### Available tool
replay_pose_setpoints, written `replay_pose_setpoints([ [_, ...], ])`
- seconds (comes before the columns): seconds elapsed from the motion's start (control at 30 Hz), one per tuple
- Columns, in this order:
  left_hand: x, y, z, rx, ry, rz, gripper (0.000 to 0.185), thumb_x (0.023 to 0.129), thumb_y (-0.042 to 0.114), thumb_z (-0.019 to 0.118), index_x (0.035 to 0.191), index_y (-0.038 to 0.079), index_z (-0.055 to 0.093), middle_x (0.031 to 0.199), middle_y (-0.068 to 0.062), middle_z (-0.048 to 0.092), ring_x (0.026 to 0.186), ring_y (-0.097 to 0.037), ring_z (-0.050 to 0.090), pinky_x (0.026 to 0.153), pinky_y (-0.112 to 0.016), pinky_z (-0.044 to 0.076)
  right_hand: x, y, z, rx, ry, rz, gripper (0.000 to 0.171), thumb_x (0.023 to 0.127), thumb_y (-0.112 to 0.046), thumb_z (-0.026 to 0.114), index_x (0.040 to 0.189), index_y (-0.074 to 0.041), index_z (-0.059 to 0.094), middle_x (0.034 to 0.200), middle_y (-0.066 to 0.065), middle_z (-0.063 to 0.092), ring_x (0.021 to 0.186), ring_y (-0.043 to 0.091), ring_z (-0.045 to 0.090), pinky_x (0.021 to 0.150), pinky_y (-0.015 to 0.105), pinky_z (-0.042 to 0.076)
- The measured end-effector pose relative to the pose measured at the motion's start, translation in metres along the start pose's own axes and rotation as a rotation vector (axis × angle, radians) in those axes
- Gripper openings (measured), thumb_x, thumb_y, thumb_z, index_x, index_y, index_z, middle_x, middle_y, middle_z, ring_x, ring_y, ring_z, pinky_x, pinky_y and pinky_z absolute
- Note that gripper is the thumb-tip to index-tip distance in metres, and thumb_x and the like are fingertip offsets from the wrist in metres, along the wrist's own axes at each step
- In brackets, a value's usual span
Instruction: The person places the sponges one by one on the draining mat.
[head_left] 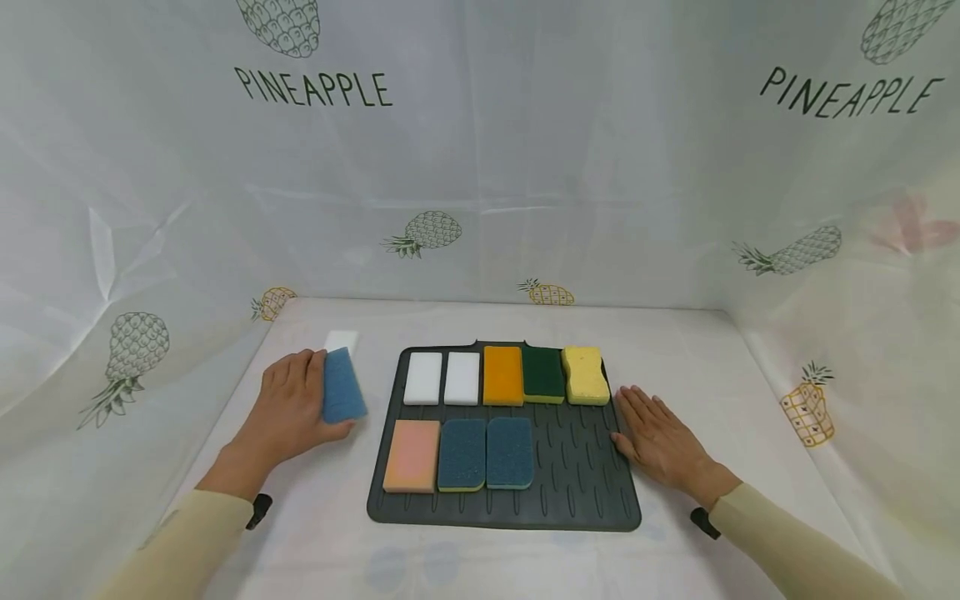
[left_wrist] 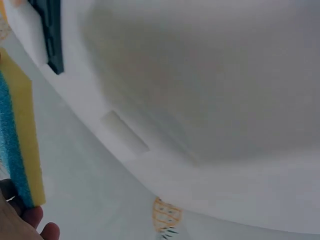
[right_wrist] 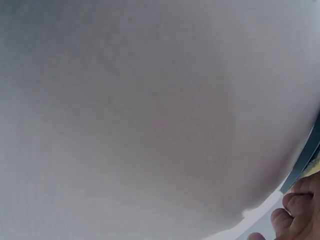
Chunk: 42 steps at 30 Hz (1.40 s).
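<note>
My left hand [head_left: 295, 406] grips a sponge [head_left: 343, 386] left of the dark grey mat [head_left: 585, 475]. Its blue face shows in the head view, and its yellow layer in the left wrist view, where fingertips [left_wrist: 33, 216] lie at its lower end. Just behind it, a white sponge [head_left: 341, 339] lies on the table. My right hand [head_left: 663, 440] rests palm down at the mat's right edge, fingers extended, holding nothing. On the mat's front row are a pink-orange sponge [head_left: 412, 457] and two dark blue sponges [head_left: 462, 455].
Along the mat's back row sit two white sponges [head_left: 423, 379], an orange sponge [head_left: 502, 376], a dark green sponge [head_left: 543, 374] and a yellow wavy-edged sponge [head_left: 587, 376]. A pineapple-print sheet [head_left: 480, 150] rises behind the table and at both sides.
</note>
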<state>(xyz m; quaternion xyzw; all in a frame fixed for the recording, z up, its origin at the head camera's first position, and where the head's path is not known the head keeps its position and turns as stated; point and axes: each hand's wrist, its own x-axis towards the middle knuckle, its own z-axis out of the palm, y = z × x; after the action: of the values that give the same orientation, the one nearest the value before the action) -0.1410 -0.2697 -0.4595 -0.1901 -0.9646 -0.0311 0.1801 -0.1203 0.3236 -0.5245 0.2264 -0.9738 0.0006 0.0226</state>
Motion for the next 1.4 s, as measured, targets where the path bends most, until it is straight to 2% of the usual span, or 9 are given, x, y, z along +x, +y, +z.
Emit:
replay_pose_setpoints([
  [0.13, 0.013, 0.013, -0.005, -0.007, -0.006, 0.035, 0.124, 0.064, 0.061, 0.09, 0.146, -0.017, 0.041, 0.134, -0.035, 0.05, 0.123, -0.049, 0.046, 0.103, -0.067, 0.039, -0.001, 0.003, 0.003, 0.008, -0.008, -0.012, 0.069, 0.11, -0.037, 0.054, 0.158, 0.01, 0.038, 0.165, 0.028, 0.038, 0.154, 0.046, 0.036, 0.123, 0.061, 0.033],
  [0.4, 0.037, 0.057, -0.015, -0.046, -0.104, 0.04, 0.124, 0.071, 0.066, 0.087, 0.152, -0.014, 0.037, 0.143, -0.033, 0.047, 0.131, -0.049, 0.044, 0.107, -0.066, 0.039, 0.001, 0.006, 0.003, 0.013, -0.043, -0.012, 0.071, 0.111, -0.04, 0.051, 0.159, 0.009, 0.036, 0.166, 0.027, 0.037, 0.155, 0.046, 0.033, 0.125, 0.061, 0.031],
  [0.57, 0.055, 0.095, -0.012, -0.102, -0.131, 0.084, 0.123, 0.074, 0.07, 0.082, 0.155, -0.011, 0.036, 0.147, -0.029, 0.045, 0.134, -0.046, 0.043, 0.11, -0.063, 0.039, 0.001, 0.007, 0.004, 0.016, -0.05, -0.014, 0.07, 0.112, -0.04, 0.05, 0.16, 0.009, 0.036, 0.166, 0.027, 0.037, 0.155, 0.045, 0.033, 0.125, 0.06, 0.03],
  [0.9, 0.085, 0.182, 0.001, -0.159, -0.29, 0.205, 0.119, 0.082, 0.08, 0.068, 0.161, 0.0, 0.03, 0.159, -0.02, 0.039, 0.142, -0.038, 0.039, 0.117, -0.057, 0.036, 0.002, 0.007, 0.004, 0.006, -0.052, -0.017, 0.07, 0.112, -0.04, 0.05, 0.16, 0.008, 0.036, 0.167, 0.026, 0.036, 0.156, 0.045, 0.033, 0.126, 0.059, 0.03],
  [1.07, 0.093, 0.223, 0.007, -0.164, -0.341, 0.269, 0.117, 0.082, 0.083, 0.066, 0.161, 0.003, 0.033, 0.158, -0.016, 0.041, 0.141, -0.033, 0.042, 0.114, -0.052, 0.039, 0.003, 0.005, 0.005, 0.016, -0.032, -0.021, 0.07, 0.11, -0.039, 0.052, 0.159, 0.009, 0.037, 0.166, 0.026, 0.038, 0.155, 0.045, 0.035, 0.125, 0.059, 0.031],
  [1.17, 0.094, 0.245, 0.013, -0.151, -0.381, 0.299, 0.118, 0.082, 0.085, 0.063, 0.163, 0.005, 0.031, 0.161, -0.014, 0.04, 0.145, -0.031, 0.041, 0.117, -0.051, 0.038, 0.003, 0.005, 0.007, 0.014, -0.02, -0.023, 0.07, 0.11, -0.038, 0.054, 0.158, 0.009, 0.039, 0.165, 0.027, 0.039, 0.154, 0.045, 0.036, 0.124, 0.059, 0.033],
  [1.27, 0.094, 0.264, 0.022, -0.132, -0.414, 0.323, 0.12, 0.083, 0.088, 0.06, 0.165, 0.006, 0.029, 0.164, -0.012, 0.038, 0.148, -0.03, 0.04, 0.12, -0.051, 0.037, 0.003, 0.005, 0.008, 0.008, -0.017, -0.027, 0.069, 0.11, -0.038, 0.054, 0.158, 0.009, 0.039, 0.165, 0.027, 0.04, 0.154, 0.045, 0.037, 0.123, 0.06, 0.034],
  [1.4, 0.092, 0.283, 0.035, -0.121, -0.423, 0.347, 0.119, 0.082, 0.091, 0.055, 0.164, 0.008, 0.03, 0.164, -0.01, 0.039, 0.148, -0.028, 0.04, 0.12, -0.048, 0.039, 0.003, 0.006, 0.007, 0.003, -0.034, -0.024, 0.07, 0.11, -0.038, 0.053, 0.159, 0.009, 0.038, 0.165, 0.026, 0.039, 0.155, 0.045, 0.035, 0.124, 0.059, 0.033],
])
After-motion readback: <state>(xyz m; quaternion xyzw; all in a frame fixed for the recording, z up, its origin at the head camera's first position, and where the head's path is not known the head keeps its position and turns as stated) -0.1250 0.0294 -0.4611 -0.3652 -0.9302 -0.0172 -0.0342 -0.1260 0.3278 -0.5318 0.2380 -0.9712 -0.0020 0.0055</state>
